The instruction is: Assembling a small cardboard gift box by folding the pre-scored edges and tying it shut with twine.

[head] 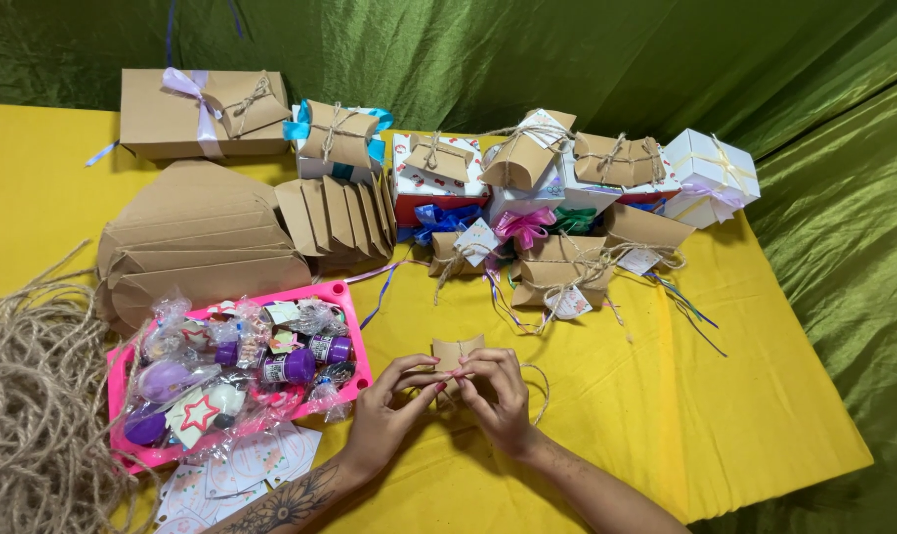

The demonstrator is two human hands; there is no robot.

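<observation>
**Both hands pinch twine over a small kraft pillow box**

The fingers point(430, 377) of the two hands meet tip to tip, pressed together on a thin strand of jute twine point(542, 388) that loops out to the right of the right hand. Under the fingertips sits a small pillow box point(456, 352) of plain brown card, with curved, scooped ends; only its upper half shows above the knuckles. It rests on the yellow table point(666, 396) near the middle of the front edge.

The left hand point(384, 407) comes in from the lower left, its wrist bent, thumb and forefinger closed on the twine, the forearm tattooed. The right hand point(498, 396) comes in from the lower right, its fingers curled down and inward, and touches the left at the fingertips.

To the left of the hands lies one pink tray point(354, 297) filled with small toys in clear wrap. Just in front of it are round paper tags point(241, 465), partly overlapped and hard to count. One big tangle of jute cord point(33, 415) fills the front left corner of the table. Behind the tray lie two stacks of flat, unfolded card boxes point(206, 242). Along the back edge stand finished gifts: one long brown box point(162, 119) with a lilac ribbon at the back left, and a crowded row of tied pillow boxes and white boxes point(710, 168) whose number I cannot tell for sure.
</observation>
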